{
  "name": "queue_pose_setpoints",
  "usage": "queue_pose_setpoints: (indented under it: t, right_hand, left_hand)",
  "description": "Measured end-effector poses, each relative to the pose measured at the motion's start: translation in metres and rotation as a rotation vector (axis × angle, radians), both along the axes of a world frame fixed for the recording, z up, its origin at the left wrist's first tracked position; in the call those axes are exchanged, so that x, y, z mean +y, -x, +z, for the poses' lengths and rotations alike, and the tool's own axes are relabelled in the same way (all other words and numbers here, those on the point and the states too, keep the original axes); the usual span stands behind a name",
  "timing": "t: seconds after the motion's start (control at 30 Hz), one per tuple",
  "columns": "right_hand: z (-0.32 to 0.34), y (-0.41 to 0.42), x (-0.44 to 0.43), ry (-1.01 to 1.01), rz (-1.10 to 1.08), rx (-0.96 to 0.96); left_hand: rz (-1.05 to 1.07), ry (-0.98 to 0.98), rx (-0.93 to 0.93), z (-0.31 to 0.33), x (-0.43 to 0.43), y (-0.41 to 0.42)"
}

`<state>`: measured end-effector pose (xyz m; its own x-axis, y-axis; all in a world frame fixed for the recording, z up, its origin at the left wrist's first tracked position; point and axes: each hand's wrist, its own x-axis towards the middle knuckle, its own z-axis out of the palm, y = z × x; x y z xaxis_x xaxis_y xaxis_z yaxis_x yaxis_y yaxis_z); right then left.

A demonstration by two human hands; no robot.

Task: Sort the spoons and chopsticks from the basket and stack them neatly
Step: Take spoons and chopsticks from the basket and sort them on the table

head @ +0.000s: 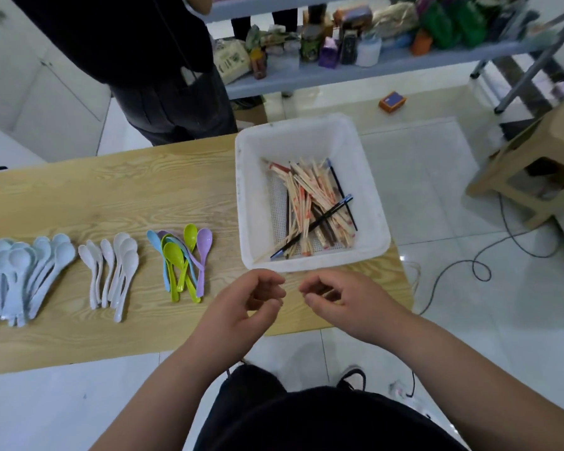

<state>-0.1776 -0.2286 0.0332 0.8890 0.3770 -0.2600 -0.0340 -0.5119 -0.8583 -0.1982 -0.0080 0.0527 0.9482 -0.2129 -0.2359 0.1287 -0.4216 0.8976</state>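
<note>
**Hands idle by the basket**

We hold our left hand (241, 307) and right hand (342, 304) at the near rim of the basket (248, 203), fingers loosely curled, gripping nothing. Chopsticks (310, 203) lie jumbled inside it, at the right end of the bench (111, 190). Spoons (183, 258) lie grouped to the left.
</note>
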Motion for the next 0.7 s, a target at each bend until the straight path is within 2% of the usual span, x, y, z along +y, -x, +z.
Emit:
queue_pose_setpoints:
  t: [0.13,0.33,0.5,0.7]
  right_hand:
    - [0.000,-0.019,-0.015,-0.003,-0.024,-0.021]
    - [-0.003,-0.054,-0.017,0.042,-0.034,-0.048]
    - [-0.023,-0.072,-0.032,0.343,-0.033,-0.054]
    - [-0.053,-0.101,-0.047,0.676,0.078,-0.159]
  left_hand:
    - [0.089,0.078,0.049,-0.007,-0.020,0.000]
    - [0.034,-0.012,0.104,-0.024,-0.005,-0.016]
    - [0.075,-0.165,0.033,-0.044,0.011,-0.065]
    - [-0.268,-0.472,-0.121,-0.080,0.006,-0.123]
